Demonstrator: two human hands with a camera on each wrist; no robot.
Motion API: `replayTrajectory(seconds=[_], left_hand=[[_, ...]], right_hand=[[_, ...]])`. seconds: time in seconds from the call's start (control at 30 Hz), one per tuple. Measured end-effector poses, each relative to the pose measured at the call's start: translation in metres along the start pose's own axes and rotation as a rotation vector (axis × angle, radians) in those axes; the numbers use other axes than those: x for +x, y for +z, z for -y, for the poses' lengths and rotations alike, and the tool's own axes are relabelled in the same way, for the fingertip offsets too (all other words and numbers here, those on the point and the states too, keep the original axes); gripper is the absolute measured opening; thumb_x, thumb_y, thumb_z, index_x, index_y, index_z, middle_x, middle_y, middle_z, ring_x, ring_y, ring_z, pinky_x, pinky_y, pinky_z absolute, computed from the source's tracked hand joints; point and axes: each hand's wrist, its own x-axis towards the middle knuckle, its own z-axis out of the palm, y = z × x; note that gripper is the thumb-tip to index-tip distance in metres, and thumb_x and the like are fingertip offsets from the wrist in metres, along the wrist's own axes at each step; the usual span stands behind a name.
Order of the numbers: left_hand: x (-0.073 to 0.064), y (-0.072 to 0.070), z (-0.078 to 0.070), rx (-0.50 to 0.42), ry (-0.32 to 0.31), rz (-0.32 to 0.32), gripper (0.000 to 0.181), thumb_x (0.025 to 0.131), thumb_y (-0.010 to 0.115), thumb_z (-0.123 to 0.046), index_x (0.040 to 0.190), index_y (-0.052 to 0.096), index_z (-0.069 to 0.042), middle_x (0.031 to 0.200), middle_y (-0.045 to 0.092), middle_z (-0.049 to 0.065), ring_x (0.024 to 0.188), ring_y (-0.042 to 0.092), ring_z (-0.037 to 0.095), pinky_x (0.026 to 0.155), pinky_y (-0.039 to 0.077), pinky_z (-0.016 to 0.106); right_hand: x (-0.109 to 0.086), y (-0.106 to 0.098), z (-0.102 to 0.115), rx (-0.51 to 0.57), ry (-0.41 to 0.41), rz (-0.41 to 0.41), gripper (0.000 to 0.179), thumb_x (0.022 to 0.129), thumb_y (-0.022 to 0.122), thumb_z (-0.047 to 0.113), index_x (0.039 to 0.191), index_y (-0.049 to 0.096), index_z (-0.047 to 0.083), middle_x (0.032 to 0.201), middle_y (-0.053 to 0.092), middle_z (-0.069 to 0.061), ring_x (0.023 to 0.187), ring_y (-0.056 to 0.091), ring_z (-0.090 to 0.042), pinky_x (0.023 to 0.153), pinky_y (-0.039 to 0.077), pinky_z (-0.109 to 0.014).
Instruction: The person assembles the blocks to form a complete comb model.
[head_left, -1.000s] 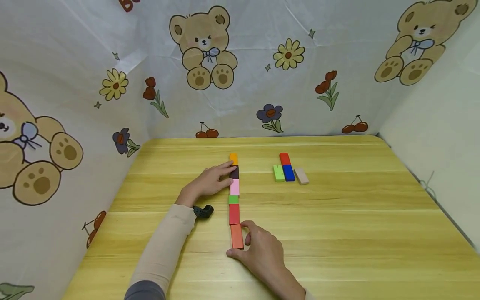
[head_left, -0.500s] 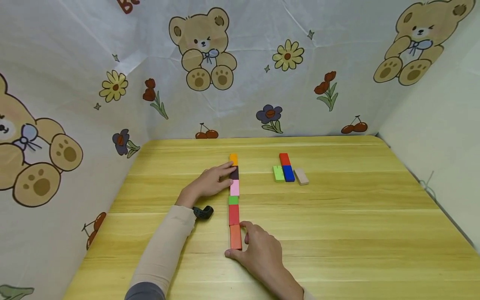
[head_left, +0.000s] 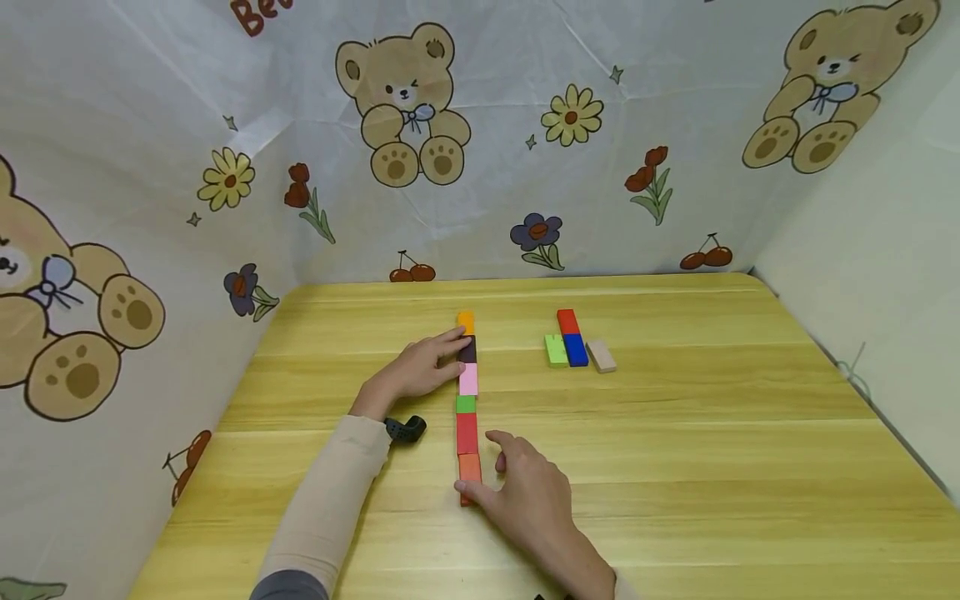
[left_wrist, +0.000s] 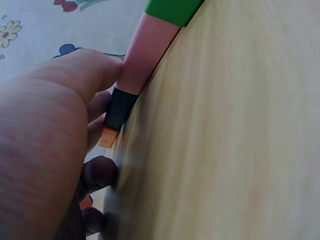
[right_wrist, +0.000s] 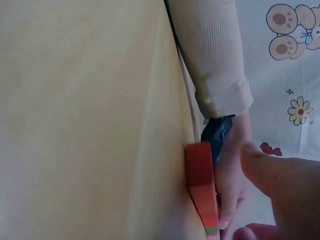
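Note:
A straight row of wooden blocks runs end to end away from me: a coral-orange block (head_left: 469,468) nearest, then a red block (head_left: 467,433), a green block (head_left: 466,404), a pink block (head_left: 468,381), a dark block (head_left: 467,351) and an orange block (head_left: 466,321) farthest. My left hand (head_left: 420,367) lies along the row's left side, its fingertips touching the dark and pink blocks; in the left wrist view its thumb meets the pink block (left_wrist: 145,52). Beside the near end is my right hand (head_left: 534,492), thumb and index finger spread. Its thumb (right_wrist: 265,165) stands apart from the coral block in the right wrist view.
Farther back on the right lie a light-green block (head_left: 556,351), a red block (head_left: 567,322), a blue block (head_left: 575,350) and a plain wood block (head_left: 601,356). A black wrist device (head_left: 406,429) sits at my left wrist. Patterned cloth (head_left: 487,192) hangs behind the table (head_left: 712,450).
My right hand has come off the coral block: its index finger has drawn away to the right and its thumb has risen from the near end. The left hand keeps its place.

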Motion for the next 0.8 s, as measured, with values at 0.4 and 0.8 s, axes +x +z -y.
replayTrajectory(seconds=[0.4,0.8], left_hand=[[-0.001,-0.001,-0.001,0.011,-0.004,0.0,0.056,0.103,0.053,-0.042,0.156,0.038,-0.03,0.168,0.023,-0.008,0.153,0.026,0.023,0.122,0.028,0.052],[-0.001,0.0,-0.001,0.025,0.016,0.004,0.056,0.104,0.052,-0.041,0.156,0.038,-0.027,0.167,0.025,-0.005,0.152,0.029,0.024,0.122,0.028,0.053]], right_hand=[[0.045,-0.042,-0.013,-0.008,-0.072,-0.229,0.062,0.079,0.081,0.056,0.126,0.069,0.017,0.088,0.065,0.0,0.049,0.036,-0.009,0.042,0.029,-0.022],[0.088,-0.068,-0.043,0.09,0.028,-0.373,0.054,0.082,0.08,0.049,0.121,0.071,0.013,0.088,0.062,-0.003,0.066,0.05,-0.018,0.046,0.035,-0.028]])
